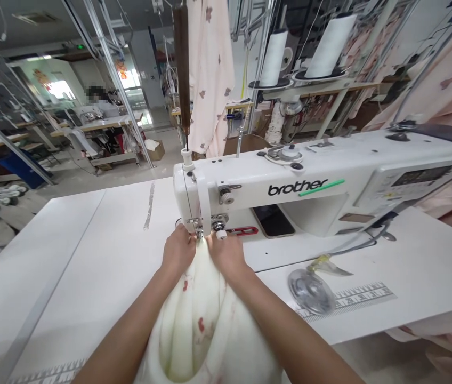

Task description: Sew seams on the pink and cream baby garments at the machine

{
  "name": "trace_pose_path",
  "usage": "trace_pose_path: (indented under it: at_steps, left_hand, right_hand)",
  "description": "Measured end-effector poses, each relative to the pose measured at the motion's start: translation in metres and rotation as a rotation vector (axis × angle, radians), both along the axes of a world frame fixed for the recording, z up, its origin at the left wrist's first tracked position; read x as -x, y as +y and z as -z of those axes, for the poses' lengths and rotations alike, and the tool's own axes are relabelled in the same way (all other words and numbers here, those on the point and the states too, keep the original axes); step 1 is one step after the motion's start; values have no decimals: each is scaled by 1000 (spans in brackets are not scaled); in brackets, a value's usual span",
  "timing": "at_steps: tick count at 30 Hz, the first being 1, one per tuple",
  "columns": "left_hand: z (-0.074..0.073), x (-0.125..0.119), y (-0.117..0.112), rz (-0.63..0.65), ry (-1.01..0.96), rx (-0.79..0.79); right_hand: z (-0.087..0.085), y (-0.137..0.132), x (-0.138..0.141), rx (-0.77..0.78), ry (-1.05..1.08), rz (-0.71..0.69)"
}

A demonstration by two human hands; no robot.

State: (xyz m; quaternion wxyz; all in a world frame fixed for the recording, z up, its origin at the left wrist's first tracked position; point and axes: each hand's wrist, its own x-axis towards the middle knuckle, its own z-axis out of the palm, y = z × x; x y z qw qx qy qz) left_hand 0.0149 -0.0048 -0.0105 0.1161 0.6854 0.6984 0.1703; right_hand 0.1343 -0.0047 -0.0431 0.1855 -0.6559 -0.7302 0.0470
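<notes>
Set with left hand (178,250) and right hand (228,253) beside presser foot (200,233), touching cream printed fabric (199,298), at white sewing machine (322,170), unable to tell pinching from spread fingers.

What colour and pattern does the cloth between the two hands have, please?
The cloth is off-white with scattered small reddish motifs, best seen in the head view.

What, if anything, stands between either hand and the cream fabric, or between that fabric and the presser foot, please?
Nothing visible does: the left hand and right hand are both at the cream fabric, which runs up to the presser foot between them. The red tool and phone lie off to the right, outside that path.
</notes>
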Motion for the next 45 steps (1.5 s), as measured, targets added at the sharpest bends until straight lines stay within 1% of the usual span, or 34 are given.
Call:
trace_pose_path:
  at_steps: [5, 10, 15, 21, 24, 29, 35, 42, 45]
  left_hand:
    - [-4, 2, -1, -15, -20, 39]
    - [-9, 9, 1, 28, -70, 83]
    - [-8, 12, 4, 34, -121, 84]
    - [-8, 12, 3, 43, -160, 68]
    - [-7, 12, 2, 44, -169, 49]
    - [-6, 13, 2, 79, -195, 45]
    - [-7, 14, 1, 92, -206, 48]
    - [-4, 15, 1, 121, -193, 50]
    - [-2, 16, 1, 113, -181, 55]
  right_hand:
    - [-1, 1, 1, 8, 4, 5]
    - [1, 1, 0, -2, 32, 14]
    - [4, 1, 0, 2, 68, 32]
    - [5, 2, 1, 15, 105, 18]
    - [1, -2, -5, 17, 148, -18]
    - [-5, -11, -23, 18, 256, -137]
    - [-2, -9, -24, 27, 270, -84]
    - [-2, -9, -22, 43, 261, -75]
    - [-2, -9, -22, 42, 268, -77]
